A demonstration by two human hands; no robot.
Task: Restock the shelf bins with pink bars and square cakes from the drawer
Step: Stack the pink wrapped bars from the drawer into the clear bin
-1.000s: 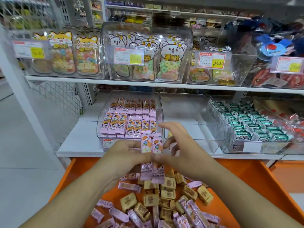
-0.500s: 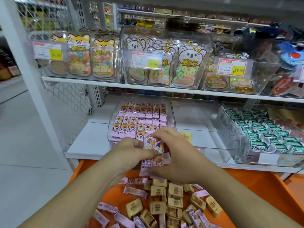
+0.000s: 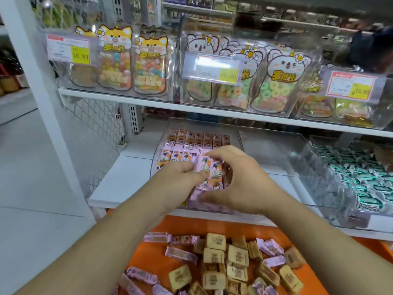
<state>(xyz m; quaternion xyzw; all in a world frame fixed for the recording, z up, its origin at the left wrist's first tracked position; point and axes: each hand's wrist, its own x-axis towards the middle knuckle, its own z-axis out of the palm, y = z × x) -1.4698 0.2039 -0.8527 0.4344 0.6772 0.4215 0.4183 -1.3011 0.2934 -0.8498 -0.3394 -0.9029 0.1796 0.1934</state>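
**Pink bars carried up to the shelf bin**

Since a second ago both hands have lifted the bundle from over the drawer to the bin's front. The left hand (image 3: 180, 175) and right hand (image 3: 240, 182) pinch the upright pink bars (image 3: 209, 173) between them. Just behind the grip, the clear bin (image 3: 161, 141) holds rows of bars. Next, probably: lower them into the front row. Below, the orange drawer (image 3: 182, 228) holds loose bars and square cakes (image 3: 214, 255).

pink bars (image 3: 209, 177) – cartoon-printed – above an orange drawer (image 3: 182, 228).
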